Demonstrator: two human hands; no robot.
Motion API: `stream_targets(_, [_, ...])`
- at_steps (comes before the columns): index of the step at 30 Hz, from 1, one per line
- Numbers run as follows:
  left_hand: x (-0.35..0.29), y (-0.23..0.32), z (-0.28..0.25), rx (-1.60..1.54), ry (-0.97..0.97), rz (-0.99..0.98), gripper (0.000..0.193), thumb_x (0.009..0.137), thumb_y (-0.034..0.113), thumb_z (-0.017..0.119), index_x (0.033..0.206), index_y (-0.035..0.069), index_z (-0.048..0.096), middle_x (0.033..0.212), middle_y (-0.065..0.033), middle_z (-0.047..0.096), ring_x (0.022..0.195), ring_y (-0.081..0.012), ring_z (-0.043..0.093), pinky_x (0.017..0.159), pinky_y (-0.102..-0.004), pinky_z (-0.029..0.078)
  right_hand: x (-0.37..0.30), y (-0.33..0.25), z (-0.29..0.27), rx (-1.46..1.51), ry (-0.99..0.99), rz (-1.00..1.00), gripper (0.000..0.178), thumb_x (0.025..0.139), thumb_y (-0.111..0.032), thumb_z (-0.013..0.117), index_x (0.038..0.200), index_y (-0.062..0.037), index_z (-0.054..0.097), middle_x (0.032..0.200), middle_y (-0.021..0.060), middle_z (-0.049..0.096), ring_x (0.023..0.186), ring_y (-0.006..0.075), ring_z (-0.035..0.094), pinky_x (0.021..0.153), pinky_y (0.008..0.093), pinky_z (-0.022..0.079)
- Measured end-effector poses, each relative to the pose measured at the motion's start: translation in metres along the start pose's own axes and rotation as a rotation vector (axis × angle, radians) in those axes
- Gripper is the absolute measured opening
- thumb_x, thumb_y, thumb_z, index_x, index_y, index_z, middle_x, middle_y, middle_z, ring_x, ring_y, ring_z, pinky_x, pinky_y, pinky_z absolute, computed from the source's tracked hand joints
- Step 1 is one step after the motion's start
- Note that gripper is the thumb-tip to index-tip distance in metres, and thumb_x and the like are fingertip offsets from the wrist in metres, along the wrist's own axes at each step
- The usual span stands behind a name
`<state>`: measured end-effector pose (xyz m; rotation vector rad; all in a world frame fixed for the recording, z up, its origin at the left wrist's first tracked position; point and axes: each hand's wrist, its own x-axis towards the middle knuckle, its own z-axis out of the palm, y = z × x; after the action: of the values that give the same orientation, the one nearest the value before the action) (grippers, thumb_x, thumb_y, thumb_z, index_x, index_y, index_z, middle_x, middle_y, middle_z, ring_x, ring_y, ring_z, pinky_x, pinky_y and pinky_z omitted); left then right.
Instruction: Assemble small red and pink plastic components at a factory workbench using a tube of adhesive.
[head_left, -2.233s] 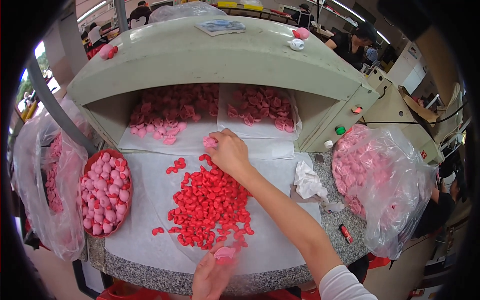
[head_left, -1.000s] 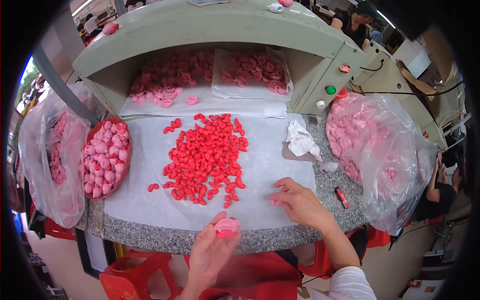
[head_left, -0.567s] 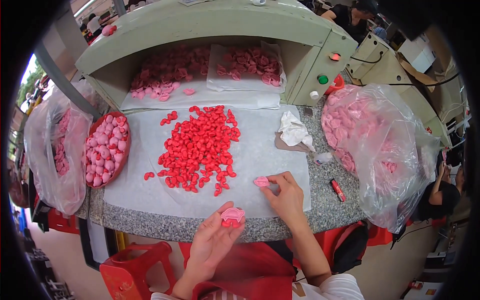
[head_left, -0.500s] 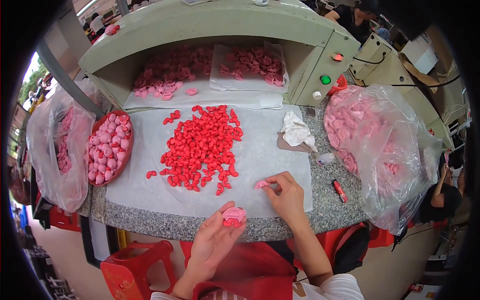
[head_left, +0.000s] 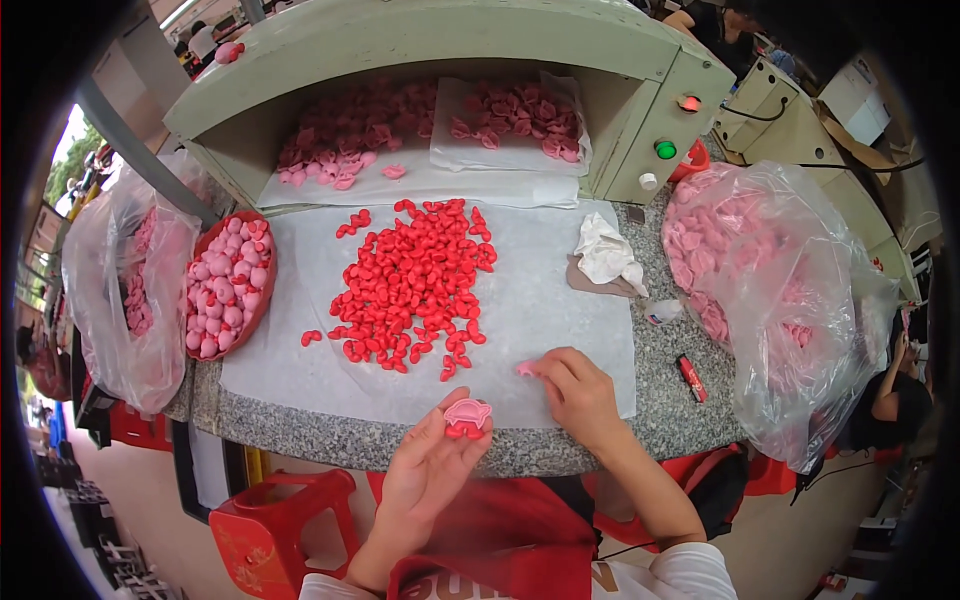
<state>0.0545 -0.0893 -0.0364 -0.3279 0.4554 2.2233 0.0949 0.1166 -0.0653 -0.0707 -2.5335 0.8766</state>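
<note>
My left hand (head_left: 432, 462) is palm up in front of the table's near edge, fingers closed around a hollow pink half-shell (head_left: 467, 412). Two small red pieces (head_left: 464, 432) show at the shell's lower edge, and its open side faces up. Just to its right, over the white sheet (head_left: 290, 385), my right hand (head_left: 583, 397) has thumb and fingers pinched on a small pink piece (head_left: 525, 369). Only the tip of that piece shows, so its kind cannot be made out. Beyond both hands lies a heap of small red curved pieces (head_left: 410, 285).
A green metal oven-like box (head_left: 420, 50) with pink shells (head_left: 350, 140) inside stands behind the sheet. Left are a red basket (head_left: 262, 295) of pink pieces and a plastic bag (head_left: 110, 350). To the right are crumpled tissue (head_left: 607, 250), a red tube (head_left: 691, 379) and a large bag (head_left: 780, 290).
The view has shifted a little, so the table sits slightly farther right. My left hand has risen slightly with the half-shell. My right fingers have drawn closer together around the small pink piece.
</note>
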Motion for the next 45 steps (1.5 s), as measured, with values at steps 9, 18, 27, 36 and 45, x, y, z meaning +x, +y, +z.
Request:
stream_targets(9, [0.003,-0.001,-0.002,0.000,-0.016,-0.034,0.035,0.090,0.019,0.046,0.121,0.001,0.042,0.109,-0.0143,0.053,0.101,-0.0265,0.053,0.091,-0.0368,0.044,-0.028,-0.006,-0.029,-0.226,-0.035,-0.093,0.023,0.062,0.001,0.063,0.084,-0.0071,0.060,0.086,0.0065,0.058,0.078,0.0240,0.057,0.066,0.0325,0.046])
stream_targets(18, [0.005,-0.011,-0.001,0.006,-0.074,-0.026,0.038,0.090,0.019,0.048,0.122,0.001,0.041,0.112,-0.0169,0.052,0.103,-0.0270,0.053,0.091,-0.0367,0.043,-0.016,-0.028,0.003,-0.201,0.127,0.216,0.021,0.066,-0.009,0.070,0.085,-0.0040,0.062,0.085,0.0092,0.057,0.068,0.0206,0.057,0.058,0.0289,0.046])
stream_targets(27, [0.007,-0.028,0.005,0.228,-0.070,0.328,0.035,0.090,0.015,0.047,0.119,-0.004,0.045,0.113,-0.0144,0.052,0.106,-0.0230,0.051,0.092,-0.0361,0.041,-0.006,-0.099,-0.016,0.257,0.180,0.064,0.034,0.063,0.000,0.072,0.095,0.0008,0.062,0.090,0.0117,0.057,0.077,0.0214,0.057,0.067,0.0274,0.047])
stream_targets(36, [0.005,-0.031,0.000,0.433,-0.205,0.563,0.029,0.087,0.006,0.048,0.115,-0.003,0.050,0.115,-0.0152,0.048,0.107,-0.0234,0.048,0.093,-0.0354,0.038,-0.007,-0.102,-0.013,0.346,0.167,0.081,0.036,0.063,0.001,0.071,0.098,0.0021,0.061,0.094,0.0134,0.058,0.085,0.0233,0.058,0.073,0.0284,0.047])
stream_targets(45, [0.005,-0.030,-0.002,0.499,-0.236,0.620,0.028,0.085,-0.002,0.047,0.113,-0.004,0.053,0.115,-0.0150,0.046,0.109,-0.0240,0.046,0.093,-0.0335,0.038,-0.010,-0.100,-0.011,0.409,0.139,0.125,0.036,0.064,0.002,0.070,0.099,0.0028,0.061,0.097,0.0140,0.057,0.089,0.0227,0.057,0.076,0.0284,0.046])
